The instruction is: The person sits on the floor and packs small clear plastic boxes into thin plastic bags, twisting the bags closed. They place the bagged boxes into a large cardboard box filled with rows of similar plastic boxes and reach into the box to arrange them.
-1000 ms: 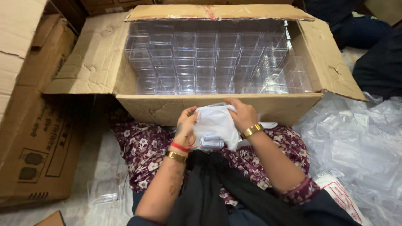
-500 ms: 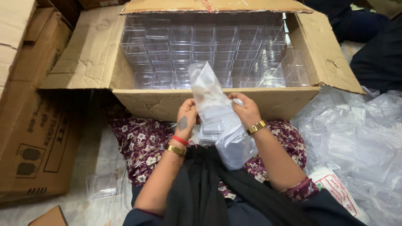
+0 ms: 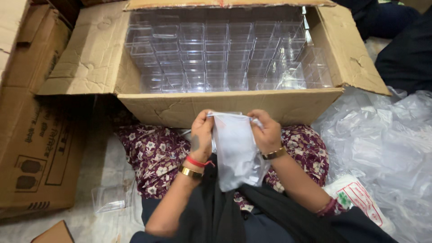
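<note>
Both hands grip the top edge of a thin white plastic bag (image 3: 236, 150) that hangs down over my lap. My left hand (image 3: 201, 134) pinches the bag's left corner; a red thread and a gold bangle circle that wrist. My right hand (image 3: 267, 131) pinches the right corner and wears a gold bangle too. A clear box seems to sit behind the bag near my left hand, but it is mostly hidden. Just beyond my hands stands a large open cardboard carton (image 3: 180, 108), filled with several rows of clear plastic boxes (image 3: 216, 54).
Closed brown cartons (image 3: 36, 148) stand at the left. A heap of crumpled clear plastic bags (image 3: 387, 148) lies at the right. A clear box (image 3: 108, 200) rests on the floor by my left knee. Another person's dark clothing (image 3: 405, 49) shows at the upper right.
Half a second ago the bag was held up in front of the carton; now it hangs down over my lap, with both hands at its top edge.
</note>
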